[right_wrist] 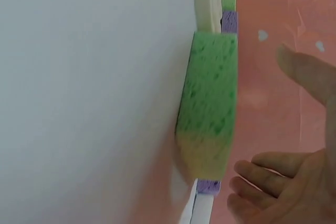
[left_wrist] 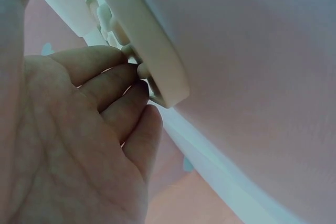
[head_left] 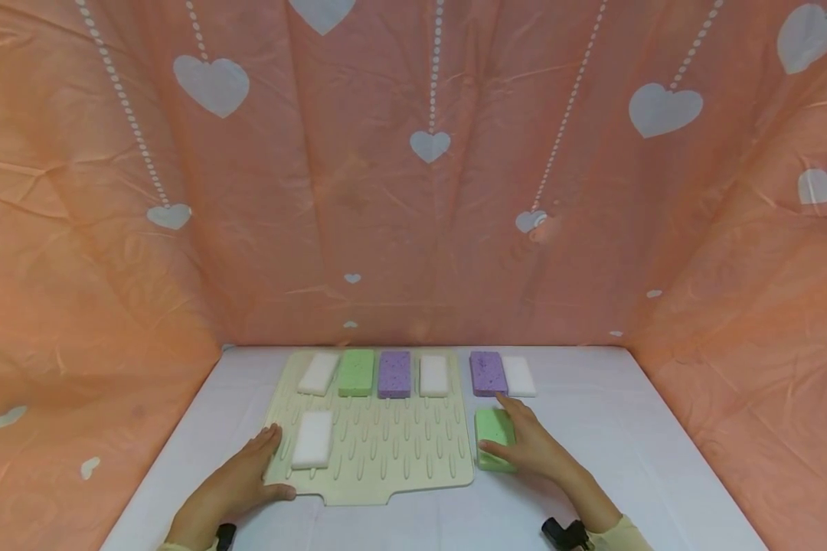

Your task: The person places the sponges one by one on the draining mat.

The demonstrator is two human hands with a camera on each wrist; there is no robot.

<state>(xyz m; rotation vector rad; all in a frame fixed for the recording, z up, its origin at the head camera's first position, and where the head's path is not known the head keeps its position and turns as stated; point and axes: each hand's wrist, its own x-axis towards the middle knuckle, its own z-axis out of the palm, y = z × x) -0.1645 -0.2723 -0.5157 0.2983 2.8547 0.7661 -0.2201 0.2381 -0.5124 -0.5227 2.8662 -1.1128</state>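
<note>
A cream ribbed drying board (head_left: 400, 478) lies on the white table with a white sponge (head_left: 312, 440) at its lower left. My left hand (head_left: 244, 474) is at the board's left edge; in the left wrist view its loosely bent fingertips (left_wrist: 139, 72) touch the rim. Just right of the board lies a green sponge (head_left: 494, 428). Over it hovers my right hand (head_left: 534, 444), thumb and fingers spread wide. In the right wrist view the green sponge (right_wrist: 210, 87) stands apart from that hand (right_wrist: 289, 182), and nothing is in its grasp.
Along the board's back edge are a white sponge (head_left: 318, 373), a green one (head_left: 355, 373), a purple one (head_left: 394, 374) and another white one (head_left: 433, 376). Behind the right hand, a purple sponge (head_left: 488, 373) and a white sponge (head_left: 519, 376) lie side by side. An orange heart-patterned curtain (head_left: 413, 229) encloses the table.
</note>
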